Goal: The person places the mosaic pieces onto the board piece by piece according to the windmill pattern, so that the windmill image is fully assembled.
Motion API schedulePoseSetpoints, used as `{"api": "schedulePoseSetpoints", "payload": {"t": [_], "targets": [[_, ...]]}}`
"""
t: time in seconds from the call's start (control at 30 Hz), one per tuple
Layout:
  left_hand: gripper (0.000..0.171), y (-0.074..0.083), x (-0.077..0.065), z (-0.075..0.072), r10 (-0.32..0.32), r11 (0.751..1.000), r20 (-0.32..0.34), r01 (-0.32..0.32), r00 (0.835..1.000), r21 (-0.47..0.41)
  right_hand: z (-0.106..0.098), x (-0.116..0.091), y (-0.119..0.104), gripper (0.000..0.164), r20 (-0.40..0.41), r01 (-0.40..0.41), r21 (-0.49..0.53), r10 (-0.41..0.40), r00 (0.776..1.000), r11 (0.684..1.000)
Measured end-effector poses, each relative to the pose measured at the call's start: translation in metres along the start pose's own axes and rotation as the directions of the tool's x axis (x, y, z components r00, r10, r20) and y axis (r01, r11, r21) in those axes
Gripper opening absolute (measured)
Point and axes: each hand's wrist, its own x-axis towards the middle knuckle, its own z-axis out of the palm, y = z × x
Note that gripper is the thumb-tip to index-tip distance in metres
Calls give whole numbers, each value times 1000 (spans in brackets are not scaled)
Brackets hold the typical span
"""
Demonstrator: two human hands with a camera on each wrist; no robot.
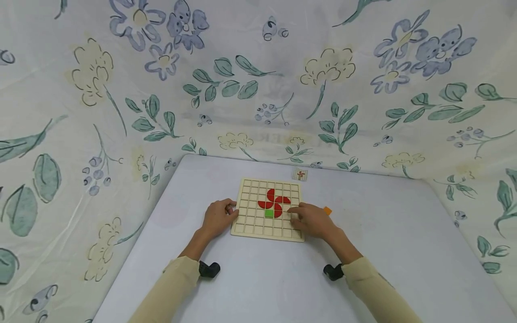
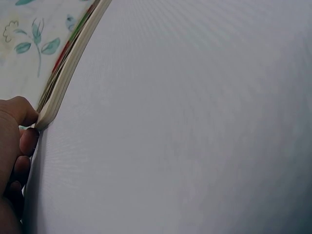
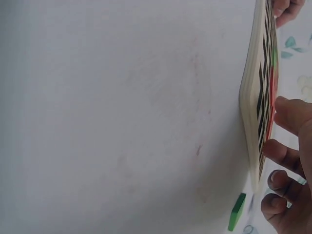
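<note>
A square wooden grid board [image 1: 250, 228] lies on the white table. Near its middle, red quarter-round pieces [image 1: 271, 194] form a pinwheel, with a green square piece [image 1: 269, 213] beside the lower one. My left hand [image 1: 218, 218] pinches the board's left edge; in the left wrist view the thumb and forefinger [image 2: 30, 139] meet at its rim. Over the right edge reaches my right hand [image 1: 315, 220], its fingertips on or close above the grid and no piece visible between them. In the right wrist view its loosely bent fingers [image 3: 282, 156] lie along the board's side.
Behind the board's far right corner lies a small card [image 1: 300, 174] with a red pinwheel picture. An orange piece [image 1: 327, 210] lies just beyond the right hand. The right wrist view shows another green piece [image 3: 237, 212] on the table. Flowered cloth [image 1: 242, 112] surrounds the table's back and sides.
</note>
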Motion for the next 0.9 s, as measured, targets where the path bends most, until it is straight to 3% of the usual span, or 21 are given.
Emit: {"api": "schedulePoseSetpoints", "payload": {"t": [0.27, 0.57, 0.9], "targets": [[27, 1, -1, -2, -12, 1000, 2, 12, 1000, 11, -4, -12, 13, 28, -57, -57, -10, 56, 997, 998], [27, -1, -1, 0, -9, 1000, 3, 9, 1000, 12, -5, -27, 40, 26, -144, -149, -4, 147, 979, 989], [28, 0, -1, -1, -15, 1000, 10, 15, 1000, 9, -12, -37, 62, 34, -184, -315, -33, 304, 935, 948]]}}
